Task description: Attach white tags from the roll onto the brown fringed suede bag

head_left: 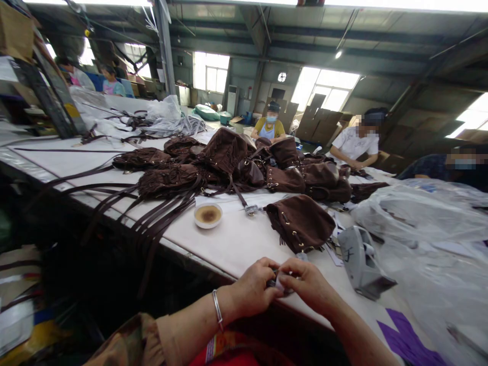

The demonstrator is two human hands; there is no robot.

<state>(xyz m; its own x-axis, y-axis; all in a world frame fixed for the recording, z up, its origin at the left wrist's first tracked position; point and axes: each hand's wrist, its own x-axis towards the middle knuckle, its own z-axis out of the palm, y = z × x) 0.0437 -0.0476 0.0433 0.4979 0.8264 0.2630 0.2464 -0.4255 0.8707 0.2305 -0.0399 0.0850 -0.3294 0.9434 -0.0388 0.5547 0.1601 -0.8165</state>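
My left hand (255, 287), a bracelet on its wrist, and my right hand (307, 284) meet at the table's near edge. Pinched between their fingers is a small item in white wrapping (280, 282), with a dark, shiny part showing; the fingers cover much of it, so its kind is unclear. Just beyond my hands lies a dark brown bag (301, 223) with a fringe and gold-coloured eyelets. Left of that bag, a strap with a wrapped metal end (251, 209) reaches over the white tabletop (213, 249).
Brown fringed bags (224, 152) form a heap farther back, with long straps (163, 218) hanging over the front edge. A white bowl (208, 215) stands left, a grey tape dispenser (362, 262) right. Clear plastic bags (419, 213) and purple pieces (409, 335) lie right. Co-workers sit across.
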